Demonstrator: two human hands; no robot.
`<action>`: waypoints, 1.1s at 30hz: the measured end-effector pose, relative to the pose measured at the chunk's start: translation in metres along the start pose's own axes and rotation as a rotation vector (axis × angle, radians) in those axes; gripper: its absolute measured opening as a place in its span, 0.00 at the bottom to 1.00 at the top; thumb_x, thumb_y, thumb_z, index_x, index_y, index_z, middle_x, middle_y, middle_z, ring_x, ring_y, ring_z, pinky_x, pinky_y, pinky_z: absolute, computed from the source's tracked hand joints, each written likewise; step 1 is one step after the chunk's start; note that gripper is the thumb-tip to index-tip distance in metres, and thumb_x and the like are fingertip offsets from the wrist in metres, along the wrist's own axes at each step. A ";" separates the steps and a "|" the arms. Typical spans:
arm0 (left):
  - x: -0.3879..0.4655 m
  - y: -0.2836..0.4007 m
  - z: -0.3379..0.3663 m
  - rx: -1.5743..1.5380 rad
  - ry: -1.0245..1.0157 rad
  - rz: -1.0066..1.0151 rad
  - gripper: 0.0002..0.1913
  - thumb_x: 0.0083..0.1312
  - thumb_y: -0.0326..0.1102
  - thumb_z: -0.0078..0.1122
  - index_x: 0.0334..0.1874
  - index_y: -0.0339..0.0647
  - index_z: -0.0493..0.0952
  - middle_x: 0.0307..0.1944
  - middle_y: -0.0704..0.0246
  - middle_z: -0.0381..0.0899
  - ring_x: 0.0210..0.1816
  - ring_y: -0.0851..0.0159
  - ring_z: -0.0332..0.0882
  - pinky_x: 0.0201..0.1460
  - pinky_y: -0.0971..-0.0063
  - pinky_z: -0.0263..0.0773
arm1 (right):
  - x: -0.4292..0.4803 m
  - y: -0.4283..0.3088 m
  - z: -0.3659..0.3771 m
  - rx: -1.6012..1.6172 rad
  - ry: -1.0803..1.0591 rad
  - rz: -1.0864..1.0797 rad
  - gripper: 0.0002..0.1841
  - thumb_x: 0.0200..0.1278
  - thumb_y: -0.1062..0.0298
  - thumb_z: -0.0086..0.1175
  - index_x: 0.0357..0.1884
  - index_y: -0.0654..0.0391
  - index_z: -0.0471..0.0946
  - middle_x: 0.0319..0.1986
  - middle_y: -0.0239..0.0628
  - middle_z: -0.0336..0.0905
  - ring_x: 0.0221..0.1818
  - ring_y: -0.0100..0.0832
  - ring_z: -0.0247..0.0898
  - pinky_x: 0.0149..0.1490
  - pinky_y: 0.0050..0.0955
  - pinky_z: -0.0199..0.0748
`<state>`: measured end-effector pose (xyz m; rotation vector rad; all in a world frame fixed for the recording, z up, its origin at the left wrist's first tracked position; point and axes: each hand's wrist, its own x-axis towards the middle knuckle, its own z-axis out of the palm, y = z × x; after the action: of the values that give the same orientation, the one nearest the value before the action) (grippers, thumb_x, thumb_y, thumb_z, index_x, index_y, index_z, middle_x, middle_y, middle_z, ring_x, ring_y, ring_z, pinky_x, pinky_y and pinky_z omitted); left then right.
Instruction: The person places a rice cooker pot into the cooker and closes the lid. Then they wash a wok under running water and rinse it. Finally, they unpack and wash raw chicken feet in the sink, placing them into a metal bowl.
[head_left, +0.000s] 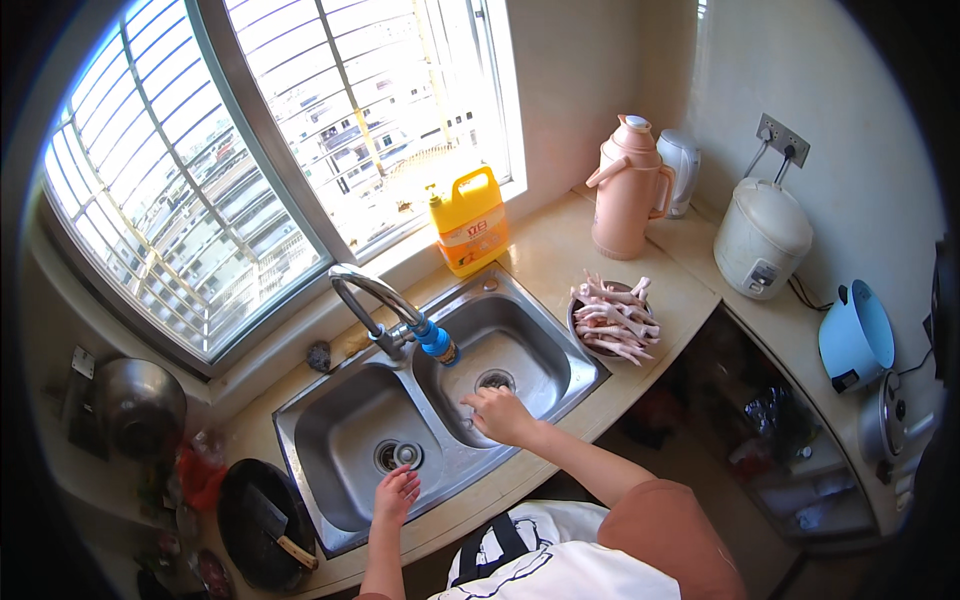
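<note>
A steel double-bowl sink (433, 457) lies before me, with a chrome faucet (379, 292) that has a blue spout end (435, 340) over the right basin. My right hand (499, 415) is above the near side of that basin, beside its drain (496, 379), with fingers partly bent and nothing visible in them. Over the front of the left basin is my left hand (396, 495), fingers loosely spread and holding nothing. A round drain strainer (407, 454) sits by the left drain opening. To the right of the sink stands a bowl (574, 324) heaped with raw chicken feet (613, 315).
A yellow detergent jug (470, 221) stands behind the sink. Further right are a pink thermos flask (628, 191), an electric kettle (681, 172), a rice cooker (763, 236) and a blue pot (855, 337). A black wok (251, 540) holding a cleaver (270, 517) sits left.
</note>
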<state>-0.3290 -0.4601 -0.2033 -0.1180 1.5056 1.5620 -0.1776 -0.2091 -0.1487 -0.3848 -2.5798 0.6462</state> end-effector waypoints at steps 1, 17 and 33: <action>0.005 0.003 0.004 0.016 -0.005 -0.006 0.12 0.63 0.32 0.50 0.48 0.42 0.72 0.41 0.66 0.77 0.40 0.66 0.75 0.43 0.71 0.70 | -0.009 0.006 0.002 0.036 -0.063 0.022 0.14 0.49 0.68 0.52 0.42 0.54 0.75 0.31 0.41 0.75 0.37 0.40 0.73 0.42 0.38 0.68; 0.070 0.029 0.088 0.115 0.025 0.107 0.12 0.63 0.32 0.49 0.48 0.40 0.73 0.41 0.69 0.78 0.39 0.72 0.75 0.41 0.78 0.71 | -0.022 0.042 0.021 0.326 -0.354 0.115 0.13 0.53 0.68 0.51 0.42 0.57 0.74 0.29 0.46 0.77 0.33 0.44 0.74 0.39 0.40 0.71; 0.041 0.001 0.076 -0.062 0.094 0.099 0.12 0.64 0.31 0.48 0.48 0.42 0.73 0.42 0.69 0.77 0.41 0.71 0.74 0.44 0.76 0.69 | 0.143 -0.021 -0.074 0.350 0.431 -0.245 0.13 0.47 0.65 0.63 0.33 0.53 0.71 0.11 0.27 0.61 0.14 0.28 0.59 0.25 0.27 0.57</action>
<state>-0.3139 -0.3756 -0.2100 -0.1556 1.5567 1.7033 -0.2677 -0.1469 -0.0288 -0.0762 -2.0158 0.8053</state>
